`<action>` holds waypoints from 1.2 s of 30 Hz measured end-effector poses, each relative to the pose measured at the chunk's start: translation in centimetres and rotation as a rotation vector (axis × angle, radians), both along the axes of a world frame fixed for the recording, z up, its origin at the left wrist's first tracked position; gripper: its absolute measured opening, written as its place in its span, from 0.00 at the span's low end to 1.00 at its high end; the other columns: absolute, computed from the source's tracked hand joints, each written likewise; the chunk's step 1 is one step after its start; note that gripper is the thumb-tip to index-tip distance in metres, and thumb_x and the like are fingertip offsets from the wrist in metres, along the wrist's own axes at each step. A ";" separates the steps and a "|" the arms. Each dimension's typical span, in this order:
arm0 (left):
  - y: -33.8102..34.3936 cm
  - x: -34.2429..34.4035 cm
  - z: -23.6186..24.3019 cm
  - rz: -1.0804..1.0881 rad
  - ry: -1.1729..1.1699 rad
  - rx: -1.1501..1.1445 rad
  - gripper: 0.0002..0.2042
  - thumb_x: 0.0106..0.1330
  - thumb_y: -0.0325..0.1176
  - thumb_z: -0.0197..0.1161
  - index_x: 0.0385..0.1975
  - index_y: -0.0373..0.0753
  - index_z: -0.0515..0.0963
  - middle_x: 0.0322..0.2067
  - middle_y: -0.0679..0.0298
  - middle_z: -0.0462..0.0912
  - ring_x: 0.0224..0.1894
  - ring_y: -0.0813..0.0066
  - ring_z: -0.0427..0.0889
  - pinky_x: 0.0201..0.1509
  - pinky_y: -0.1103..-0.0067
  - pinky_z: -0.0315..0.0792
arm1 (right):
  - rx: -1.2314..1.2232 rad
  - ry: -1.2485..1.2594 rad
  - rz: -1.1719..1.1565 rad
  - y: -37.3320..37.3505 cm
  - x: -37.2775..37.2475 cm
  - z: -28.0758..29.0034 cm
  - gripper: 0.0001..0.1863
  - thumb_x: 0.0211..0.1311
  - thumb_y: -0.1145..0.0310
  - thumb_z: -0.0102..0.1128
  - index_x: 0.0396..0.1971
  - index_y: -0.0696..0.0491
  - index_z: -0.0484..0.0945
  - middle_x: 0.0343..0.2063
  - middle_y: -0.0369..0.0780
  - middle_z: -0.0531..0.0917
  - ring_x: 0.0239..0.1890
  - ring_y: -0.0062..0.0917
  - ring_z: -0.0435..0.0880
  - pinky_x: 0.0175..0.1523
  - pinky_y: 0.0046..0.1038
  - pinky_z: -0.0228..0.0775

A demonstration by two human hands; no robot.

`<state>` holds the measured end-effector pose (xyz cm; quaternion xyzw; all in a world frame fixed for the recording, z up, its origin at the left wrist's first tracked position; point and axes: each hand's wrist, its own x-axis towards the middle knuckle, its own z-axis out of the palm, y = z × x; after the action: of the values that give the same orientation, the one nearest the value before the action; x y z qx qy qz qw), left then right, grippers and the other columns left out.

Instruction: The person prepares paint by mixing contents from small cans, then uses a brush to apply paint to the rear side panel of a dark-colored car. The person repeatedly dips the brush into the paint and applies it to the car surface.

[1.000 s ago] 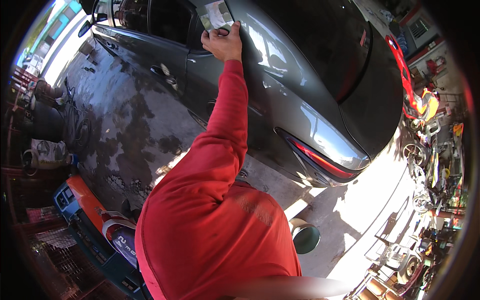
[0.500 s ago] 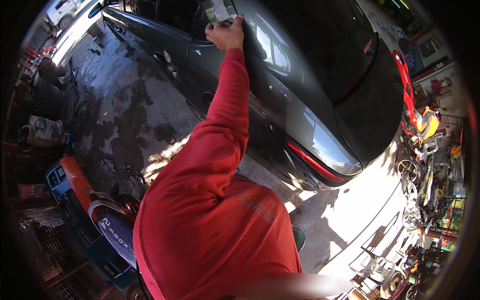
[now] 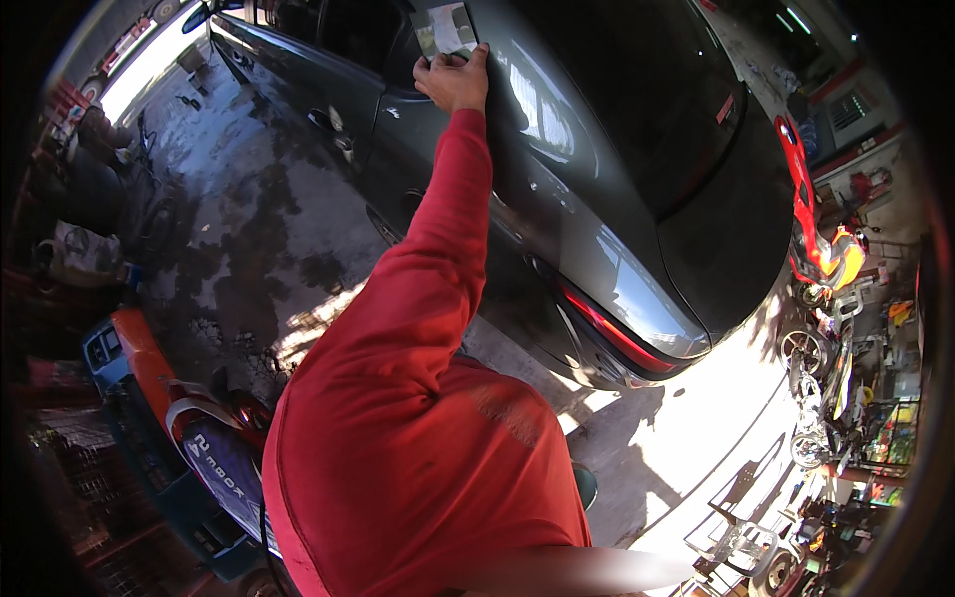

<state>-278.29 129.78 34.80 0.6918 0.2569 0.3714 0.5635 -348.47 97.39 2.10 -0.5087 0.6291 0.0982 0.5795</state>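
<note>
My left hand (image 3: 453, 80) reaches up and away in a red sleeve. Its fingers and thumb close on the near edge of a flat rectangular piece (image 3: 445, 30), grey-green with a pale patch. Whether this is a card, a sheet or a pad cannot be made out. Hand and piece are over the rear side of a dark grey car (image 3: 557, 189), behind the side windows. Contact between the piece and the paint is unclear. My right hand does not show.
Lower left stands a motorcycle with a purple panel (image 3: 224, 468), beside a teal and orange object (image 3: 139, 343). Motorcycle parts and wheels (image 3: 804, 348) crowd the right side. A metal-framed item (image 3: 741, 542) lies at lower right. The concrete floor (image 3: 288, 199) has dark stains.
The view has shifted slightly, and more of the flat piece shows above my left hand. A white vehicle at the far upper left has given way to a darker one.
</note>
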 end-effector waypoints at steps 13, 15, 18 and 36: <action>0.0 0.9 -1.0 0.051 -0.028 0.023 0.24 0.46 0.52 0.85 0.24 0.38 0.82 0.64 0.48 0.68 0.66 0.48 0.67 0.70 0.60 0.67 | -0.001 0.020 0.015 -0.6 -0.2 0.2 0.14 0.68 0.63 0.68 0.43 0.57 0.80 0.28 0.42 0.85 0.19 0.29 0.84 0.18 0.28 0.69; -0.1 0.8 -1.0 0.056 -0.033 0.026 0.24 0.46 0.52 0.85 0.24 0.38 0.82 0.64 0.48 0.68 0.66 0.48 0.67 0.70 0.60 0.67 | 0.001 0.022 0.016 -0.7 -0.2 0.2 0.14 0.67 0.63 0.68 0.43 0.57 0.80 0.28 0.42 0.85 0.19 0.29 0.84 0.18 0.28 0.69; -0.3 0.6 -0.9 0.057 -0.037 0.029 0.24 0.47 0.52 0.85 0.24 0.38 0.81 0.64 0.48 0.68 0.66 0.48 0.67 0.69 0.60 0.68 | 0.001 0.028 0.015 -0.8 -0.4 0.3 0.14 0.67 0.63 0.68 0.43 0.57 0.80 0.27 0.42 0.84 0.19 0.29 0.84 0.18 0.28 0.69; 0.0 0.7 -1.1 0.068 -0.039 0.007 0.23 0.45 0.51 0.85 0.22 0.38 0.81 0.63 0.47 0.69 0.65 0.46 0.67 0.67 0.59 0.69 | 0.022 0.020 -0.034 -0.4 -1.9 -0.3 0.13 0.66 0.64 0.69 0.42 0.57 0.79 0.27 0.42 0.84 0.19 0.30 0.83 0.18 0.29 0.68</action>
<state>-277.56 129.80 33.72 0.6771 0.2678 0.4047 0.5531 -350.34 97.02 1.80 -0.4903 0.6424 0.1005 0.5804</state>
